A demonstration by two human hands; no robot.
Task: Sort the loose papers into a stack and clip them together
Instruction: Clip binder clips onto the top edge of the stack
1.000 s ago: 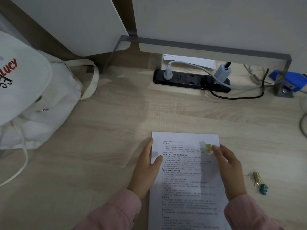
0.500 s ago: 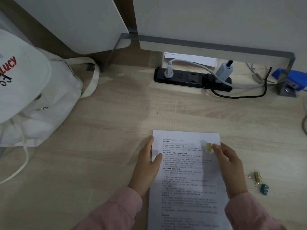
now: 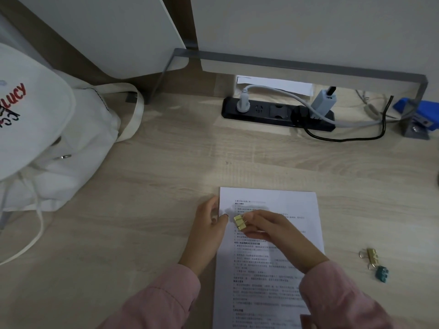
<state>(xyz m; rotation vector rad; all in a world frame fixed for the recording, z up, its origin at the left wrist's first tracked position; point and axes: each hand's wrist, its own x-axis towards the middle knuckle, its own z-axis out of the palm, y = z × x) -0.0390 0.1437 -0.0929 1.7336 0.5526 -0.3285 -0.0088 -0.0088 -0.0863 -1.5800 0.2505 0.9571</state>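
A stack of printed white papers (image 3: 280, 262) lies squared up on the wooden desk in front of me. My left hand (image 3: 209, 230) grips the stack's left edge near the top, thumb on the top sheet. My right hand (image 3: 273, 230) pinches a small yellow binder clip (image 3: 239, 222) by its wire handles. The clip hovers over the upper left part of the page, close to my left thumb. Whether the clip touches the paper I cannot tell.
Two spare binder clips, a gold one (image 3: 371, 256) and a teal one (image 3: 381, 274), lie right of the stack. A black power strip (image 3: 268, 111) with cables sits at the back. A white canvas bag (image 3: 47, 143) fills the left side. A blue object (image 3: 420, 110) is at far right.
My right hand carried the yellow clip from the page's upper right across to its upper left, beside my left thumb. The left hand stayed on the edge.
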